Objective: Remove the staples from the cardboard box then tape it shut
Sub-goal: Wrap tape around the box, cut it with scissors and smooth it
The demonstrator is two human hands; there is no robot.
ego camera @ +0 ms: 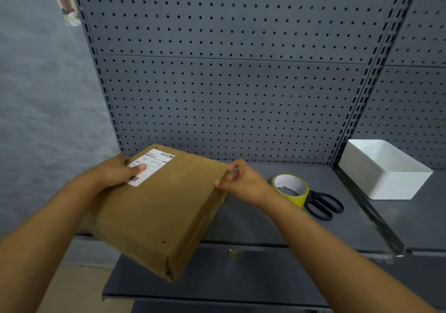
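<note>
A: Starting at the left, what is the left hand (115,171) doing?

B: It grips the far left corner of the cardboard box (159,211), fingers curled round the edge, thumb pressed flat on the white shipping label (150,166).

A: And the box itself?

B: It is held tilted above the front edge of the grey shelf (277,221), its broad face turned up toward the camera and its near corner hanging out past the shelf. A few small dark marks dot the brown face; whether they are holes or staples I cannot tell.

A: The right hand (237,179)?

B: At the box's right edge, near the far corner. Its fingers are curled and touch the edge, and the thumb and forefinger seem to pinch something thin and grey, too small to make out.

A: Further right?

B: A roll of yellow tape (290,188) stands on the shelf just beside that wrist. Black scissors (323,204) lie touching the roll on its right. Well apart, at the far right, sits a white bin (383,169), against the grey pegboard (229,71) behind.
</note>
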